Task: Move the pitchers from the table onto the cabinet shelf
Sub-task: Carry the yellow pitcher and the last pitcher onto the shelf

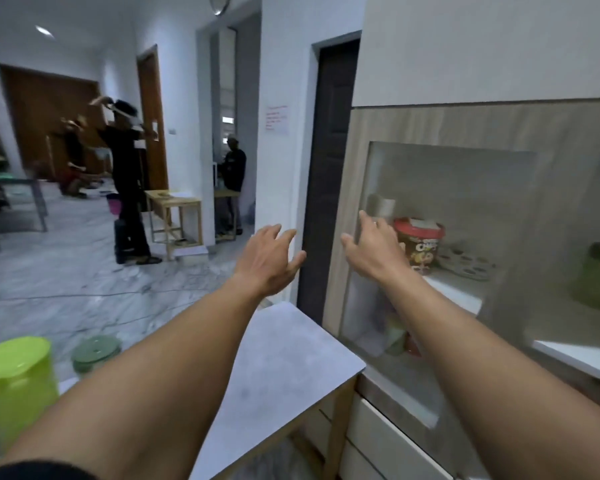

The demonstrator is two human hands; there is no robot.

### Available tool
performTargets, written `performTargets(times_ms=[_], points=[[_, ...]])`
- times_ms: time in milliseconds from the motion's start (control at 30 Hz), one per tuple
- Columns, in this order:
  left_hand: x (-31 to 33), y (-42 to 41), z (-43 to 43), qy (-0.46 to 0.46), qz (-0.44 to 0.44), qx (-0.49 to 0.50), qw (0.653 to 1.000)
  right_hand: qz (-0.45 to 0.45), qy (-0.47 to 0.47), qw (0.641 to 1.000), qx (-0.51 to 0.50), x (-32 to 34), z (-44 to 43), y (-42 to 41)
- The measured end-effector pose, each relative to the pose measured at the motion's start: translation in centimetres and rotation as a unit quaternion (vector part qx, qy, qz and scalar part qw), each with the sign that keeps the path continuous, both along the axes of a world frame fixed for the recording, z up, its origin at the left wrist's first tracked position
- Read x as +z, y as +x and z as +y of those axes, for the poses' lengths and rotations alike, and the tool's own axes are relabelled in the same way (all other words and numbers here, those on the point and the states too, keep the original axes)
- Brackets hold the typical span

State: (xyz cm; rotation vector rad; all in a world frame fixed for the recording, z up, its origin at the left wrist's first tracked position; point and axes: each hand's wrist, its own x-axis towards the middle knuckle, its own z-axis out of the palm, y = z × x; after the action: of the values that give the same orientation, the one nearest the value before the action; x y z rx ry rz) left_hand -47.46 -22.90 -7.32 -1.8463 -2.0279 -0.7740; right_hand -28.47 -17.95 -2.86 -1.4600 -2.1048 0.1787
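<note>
Dim, motion blur, wide-angle warp

Grey-topped table [278,368] with wooden legs at 6 o'clock, bearing a lime-green pitcher [14,386] at 8 o'clock and a dark green lidded pitcher [96,353] just beside it. White cabinet shelf [458,289] at 3 o'clock behind glass, carrying a red-lidded snack tub [421,247], a patterned dish [468,265], a blurred green container [598,282].

Head-worn view, forward and down, close over outstretched forearms.
</note>
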Motion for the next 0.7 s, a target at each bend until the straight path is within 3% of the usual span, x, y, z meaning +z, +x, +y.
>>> performTargets(times_ms=[300, 500, 700], points=[[-4.4, -17.9, -9.5, -0.021, -0.032, 0.135, 0.990, 0.024, -0.028, 0.990, 0.135, -3.6, -4.5, -19.8], [-9.3, -25.2, -14.1, -0.058, -0.097, 0.217, 0.970, 0.024, -0.070, 0.974, 0.215, -7.7, -6.2, -29.8], [-14.5, -29.9, -16.3, -0.033, -0.144, 0.295, 0.944, -0.003, -0.115, 0.956, 0.269, -14.4, -6.9, -37.6]])
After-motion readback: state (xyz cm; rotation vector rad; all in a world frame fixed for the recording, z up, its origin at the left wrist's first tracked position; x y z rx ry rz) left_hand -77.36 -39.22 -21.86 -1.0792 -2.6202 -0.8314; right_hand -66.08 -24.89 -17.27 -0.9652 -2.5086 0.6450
